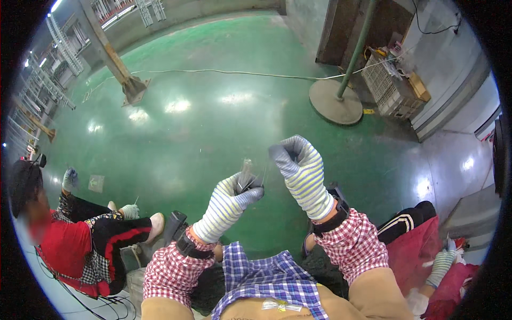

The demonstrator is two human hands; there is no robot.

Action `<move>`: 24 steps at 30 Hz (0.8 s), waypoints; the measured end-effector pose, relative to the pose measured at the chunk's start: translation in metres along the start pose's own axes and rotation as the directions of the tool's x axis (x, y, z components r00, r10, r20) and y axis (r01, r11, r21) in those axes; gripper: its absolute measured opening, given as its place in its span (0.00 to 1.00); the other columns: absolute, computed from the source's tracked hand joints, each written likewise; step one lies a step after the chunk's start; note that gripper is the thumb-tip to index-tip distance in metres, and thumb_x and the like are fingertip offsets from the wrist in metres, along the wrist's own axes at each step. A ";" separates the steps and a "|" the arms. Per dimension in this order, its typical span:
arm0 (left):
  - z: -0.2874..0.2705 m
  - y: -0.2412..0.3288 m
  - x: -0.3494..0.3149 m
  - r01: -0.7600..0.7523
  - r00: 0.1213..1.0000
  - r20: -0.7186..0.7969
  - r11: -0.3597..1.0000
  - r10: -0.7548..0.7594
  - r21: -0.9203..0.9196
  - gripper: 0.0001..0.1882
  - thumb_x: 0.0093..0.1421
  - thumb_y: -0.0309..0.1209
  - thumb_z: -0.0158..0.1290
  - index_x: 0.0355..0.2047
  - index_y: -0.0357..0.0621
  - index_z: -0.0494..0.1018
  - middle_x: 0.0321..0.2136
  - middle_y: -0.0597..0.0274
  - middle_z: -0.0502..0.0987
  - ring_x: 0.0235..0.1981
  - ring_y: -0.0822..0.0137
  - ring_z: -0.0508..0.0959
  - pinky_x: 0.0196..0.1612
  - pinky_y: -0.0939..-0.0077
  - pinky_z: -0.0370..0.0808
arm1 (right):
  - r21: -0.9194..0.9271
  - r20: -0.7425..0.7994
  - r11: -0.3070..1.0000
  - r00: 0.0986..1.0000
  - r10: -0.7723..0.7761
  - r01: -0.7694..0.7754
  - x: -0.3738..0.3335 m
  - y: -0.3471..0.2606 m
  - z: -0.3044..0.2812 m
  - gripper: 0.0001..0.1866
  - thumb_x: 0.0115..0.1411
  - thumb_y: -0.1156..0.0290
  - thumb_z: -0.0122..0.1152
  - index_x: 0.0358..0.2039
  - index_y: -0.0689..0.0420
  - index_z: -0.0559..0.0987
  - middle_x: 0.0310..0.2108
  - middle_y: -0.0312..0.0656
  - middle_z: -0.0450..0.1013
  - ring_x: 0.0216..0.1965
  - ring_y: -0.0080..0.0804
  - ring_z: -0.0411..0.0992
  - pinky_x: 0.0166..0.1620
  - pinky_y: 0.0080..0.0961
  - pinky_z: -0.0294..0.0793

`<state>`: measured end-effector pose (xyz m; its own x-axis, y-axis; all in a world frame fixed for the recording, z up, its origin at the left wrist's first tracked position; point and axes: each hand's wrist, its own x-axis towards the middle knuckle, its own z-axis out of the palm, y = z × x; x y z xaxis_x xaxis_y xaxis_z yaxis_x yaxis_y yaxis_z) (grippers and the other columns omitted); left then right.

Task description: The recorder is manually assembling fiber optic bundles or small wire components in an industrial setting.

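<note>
Floor (208,130) lies open past right hand (300,168) (round base (326,109) beyond).

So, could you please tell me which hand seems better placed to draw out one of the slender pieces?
Probably the right hand: it is raised just beside the slender pieces, while the left hand is occupied gripping them. Whether the right one also pinches something is unclear.

Striped gloves (308,184), checked sleeves (360,248), plaid apron (264,272)
</note>
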<state>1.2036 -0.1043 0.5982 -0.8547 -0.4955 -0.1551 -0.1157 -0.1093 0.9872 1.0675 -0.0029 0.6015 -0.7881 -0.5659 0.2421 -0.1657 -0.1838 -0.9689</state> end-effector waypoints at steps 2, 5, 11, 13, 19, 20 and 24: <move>-0.002 0.000 -0.001 -0.015 1.000 0.009 1.000 0.015 0.010 0.08 0.52 0.32 0.57 0.30 0.43 0.73 0.18 0.74 0.69 0.15 0.83 0.63 0.18 0.88 0.58 | 0.061 0.021 0.996 0.998 0.064 -0.065 0.004 0.002 0.000 0.13 0.53 0.64 0.65 0.28 0.62 0.76 0.24 0.33 0.72 0.26 0.17 0.67 0.32 0.17 0.69; -0.004 0.007 0.001 0.021 0.999 -0.032 0.999 -0.023 -0.042 0.07 0.51 0.31 0.57 0.29 0.43 0.74 0.18 0.74 0.68 0.15 0.83 0.63 0.18 0.87 0.58 | 0.113 0.063 0.986 0.991 0.115 -0.122 0.008 0.005 -0.001 0.14 0.53 0.64 0.65 0.32 0.63 0.77 0.27 0.35 0.74 0.28 0.17 0.69 0.33 0.17 0.70; -0.007 0.009 0.000 0.022 1.000 -0.010 0.992 -0.024 -0.120 0.08 0.52 0.31 0.58 0.30 0.41 0.74 0.19 0.74 0.70 0.18 0.83 0.65 0.20 0.87 0.60 | -0.082 0.368 0.957 0.884 0.289 -0.279 -0.007 -0.001 -0.001 0.13 0.54 0.67 0.64 0.35 0.63 0.78 0.29 0.36 0.76 0.30 0.17 0.69 0.34 0.16 0.70; -0.007 0.001 0.002 -0.015 1.000 -0.028 0.990 0.011 -0.144 0.08 0.52 0.29 0.58 0.31 0.41 0.74 0.21 0.73 0.71 0.21 0.83 0.67 0.24 0.86 0.63 | -0.078 0.321 0.952 0.897 0.304 -0.295 -0.009 -0.006 0.001 0.10 0.55 0.69 0.63 0.32 0.63 0.79 0.25 0.34 0.75 0.28 0.16 0.69 0.33 0.16 0.70; -0.009 -0.003 0.004 -0.077 0.996 -0.053 0.986 0.069 -0.149 0.07 0.52 0.27 0.57 0.32 0.39 0.75 0.26 0.70 0.75 0.29 0.80 0.71 0.34 0.84 0.68 | -0.033 0.301 0.948 0.901 0.312 -0.317 -0.012 0.002 0.005 0.10 0.55 0.68 0.63 0.33 0.63 0.79 0.26 0.35 0.75 0.28 0.15 0.68 0.32 0.15 0.69; -0.010 -0.004 0.005 -0.067 0.997 -0.055 0.985 0.059 -0.158 0.07 0.52 0.27 0.57 0.32 0.39 0.75 0.27 0.70 0.76 0.29 0.79 0.71 0.35 0.83 0.69 | -0.038 0.307 0.949 0.900 0.310 -0.314 -0.013 0.002 0.005 0.10 0.55 0.68 0.63 0.33 0.63 0.79 0.26 0.35 0.75 0.28 0.15 0.68 0.32 0.15 0.69; -0.012 -0.005 0.007 -0.049 0.999 -0.022 0.985 0.046 -0.165 0.07 0.52 0.26 0.57 0.32 0.39 0.75 0.27 0.69 0.76 0.29 0.79 0.72 0.35 0.83 0.69 | 0.020 0.293 0.952 0.912 0.286 -0.305 -0.011 0.000 0.003 0.10 0.55 0.69 0.63 0.33 0.63 0.79 0.26 0.34 0.75 0.28 0.16 0.69 0.32 0.15 0.70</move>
<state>1.2043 -0.1173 0.5914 -0.8476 -0.5191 -0.1100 0.0116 -0.2255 0.9742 1.0781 0.0014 0.5993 -0.5927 -0.8044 -0.0410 0.0943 -0.0187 -0.9954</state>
